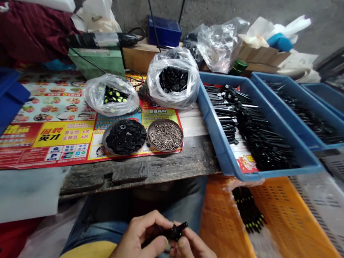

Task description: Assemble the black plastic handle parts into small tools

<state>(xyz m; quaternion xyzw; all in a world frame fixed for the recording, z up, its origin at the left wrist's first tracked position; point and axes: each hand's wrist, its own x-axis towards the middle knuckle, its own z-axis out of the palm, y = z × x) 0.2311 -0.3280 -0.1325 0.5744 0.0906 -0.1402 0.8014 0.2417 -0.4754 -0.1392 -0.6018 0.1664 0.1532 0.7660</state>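
Above my lap, my left hand [139, 241] pinches a slim black plastic part [178, 230] between thumb and fingers. Its narrow tip points up to the right, and the rest runs back into my left palm, hidden. My right hand [199, 254] grips the same part near its tip, thumb and index finger closed on it. On the bench ahead lie a dish of black discs [127, 136] and a dish of small metal screws [165, 135]. Behind them stand a plastic bag of black-and-yellow-green pieces [113, 95] and a bag of black caps [173, 79].
Blue trays [216, 144] with long black parts stand to the right. Below them, an orange crate [295, 217] holds black parts with yellow-green ends. A dark power tool [103, 40] lies on a green box [97, 63]. A blue bin [1, 101] is far left.
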